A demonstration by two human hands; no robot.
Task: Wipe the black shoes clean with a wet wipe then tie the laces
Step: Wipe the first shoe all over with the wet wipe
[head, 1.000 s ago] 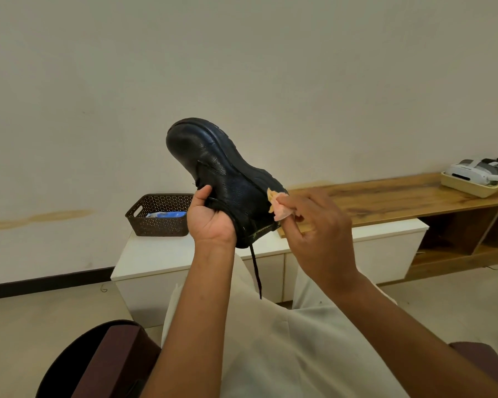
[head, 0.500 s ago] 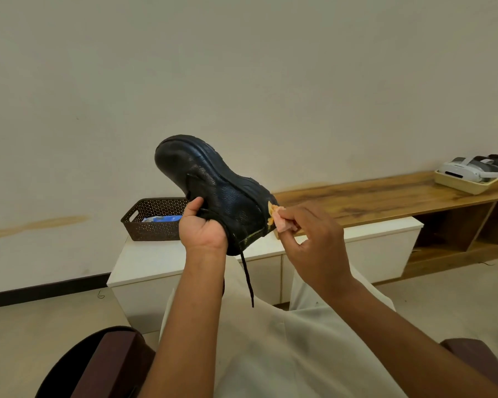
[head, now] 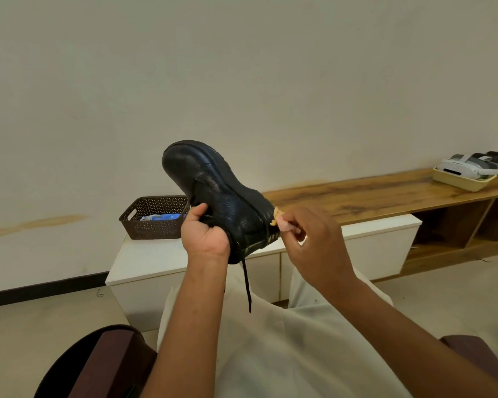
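Two hands (head: 206, 235) on black shoe (head: 222, 196)

Black leather shoe (head: 227, 202) held up between left hand (head: 206, 234) and right hand (head: 314, 242); brown perforated plastic basket (head: 153, 218) on white cabinet surface (head: 144, 259) behind, left.

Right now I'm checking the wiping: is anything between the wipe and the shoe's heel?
Nothing visible. The right hand pinches the wipe directly against the back of the black shoe, which the left hand grips; the lace dangles below, clear of it.
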